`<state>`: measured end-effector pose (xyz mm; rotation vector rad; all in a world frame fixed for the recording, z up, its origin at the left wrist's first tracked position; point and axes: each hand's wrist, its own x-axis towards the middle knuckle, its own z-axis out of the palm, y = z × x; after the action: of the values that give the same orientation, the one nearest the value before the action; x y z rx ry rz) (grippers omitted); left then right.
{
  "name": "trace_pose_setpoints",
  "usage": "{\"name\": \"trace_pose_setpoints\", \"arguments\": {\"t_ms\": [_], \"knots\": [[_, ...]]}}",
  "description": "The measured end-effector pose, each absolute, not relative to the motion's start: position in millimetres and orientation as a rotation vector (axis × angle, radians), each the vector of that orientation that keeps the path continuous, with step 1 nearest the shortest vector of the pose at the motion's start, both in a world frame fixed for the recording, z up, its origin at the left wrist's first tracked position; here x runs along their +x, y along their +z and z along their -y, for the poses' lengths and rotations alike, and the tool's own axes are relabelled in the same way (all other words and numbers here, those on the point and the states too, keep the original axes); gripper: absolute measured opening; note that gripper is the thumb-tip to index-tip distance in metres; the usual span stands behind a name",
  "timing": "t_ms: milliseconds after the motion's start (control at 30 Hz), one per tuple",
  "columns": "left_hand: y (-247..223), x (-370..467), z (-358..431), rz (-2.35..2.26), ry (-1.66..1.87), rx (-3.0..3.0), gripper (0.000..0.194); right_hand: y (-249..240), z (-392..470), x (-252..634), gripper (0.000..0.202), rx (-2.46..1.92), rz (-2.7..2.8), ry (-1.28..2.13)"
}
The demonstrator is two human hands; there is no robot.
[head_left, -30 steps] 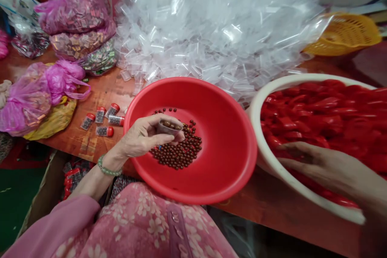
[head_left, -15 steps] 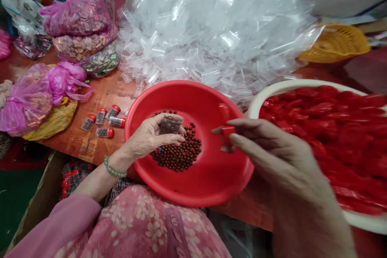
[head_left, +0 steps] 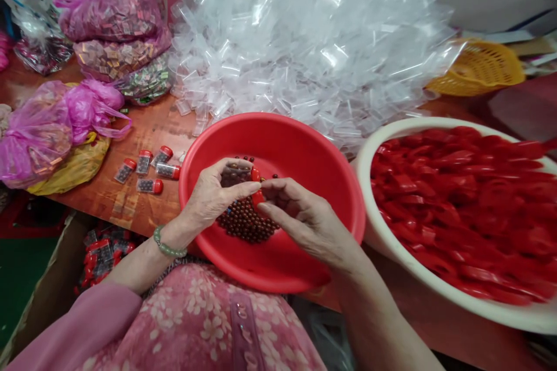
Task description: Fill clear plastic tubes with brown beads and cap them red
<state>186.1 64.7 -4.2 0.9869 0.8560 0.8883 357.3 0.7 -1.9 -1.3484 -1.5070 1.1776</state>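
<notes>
Between the thumb and fingers of my left hand is a small clear container holding brown beads. My right hand pinches a red cap against the container's open end, with the left thumb crossing in front of the cap. Whether the cap is seated cannot be made out. Both hands are over a red basin, where a pile of loose brown beads lies below them. To the right, a white tub is heaped with red caps.
A big heap of clear containers rises behind the basin. Several capped containers lie at its left. More fill a cardboard box below the table edge. Pink bags stand at the left, a yellow basket at back right.
My right hand has moved left from near the white tub, bringing the red cap to the container's end. The left hand still holds the container over the basin.
</notes>
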Motion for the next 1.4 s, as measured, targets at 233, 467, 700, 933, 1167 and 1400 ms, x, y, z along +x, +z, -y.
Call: {"name": "trace_pose_setpoints", "arguments": {"t_ms": [233, 467, 700, 933, 1167, 1400], "knots": [[-8.9, 183.4, -67.8, -0.852, 0.96, 0.906, 0.033, -3.4, -5.7, 334.0, 0.023, -1.259, 1.326, 1.2], [-3.4, 181.5, -69.4, -0.818, 0.94, 0.984, 0.026, -2.9, -15.4, 327.9, 0.028, -1.305, 1.055, 1.341], [0.9, 177.4, -69.5, -0.772, 0.864, 1.06, 0.024, -1.1, -18.0, 335.7, 0.043, -1.196, 0.602, 1.528], [-1.2, 179.1, -69.9, -0.633, 0.898, 1.367, 0.015, -7.4, -13.6, 341.8, 0.034, -1.097, 0.606, 1.458], [-0.5, 178.9, -71.7, -0.645, 0.729, 1.238, 0.018, -3.5, -12.5, 353.2, 0.023, -1.123, 0.74, 1.292], [-0.4, 177.0, -73.3, -0.584, 0.496, 0.859, 0.025, 2.8, -17.0, 355.2, 0.025, -1.243, 0.966, 0.898]]}}
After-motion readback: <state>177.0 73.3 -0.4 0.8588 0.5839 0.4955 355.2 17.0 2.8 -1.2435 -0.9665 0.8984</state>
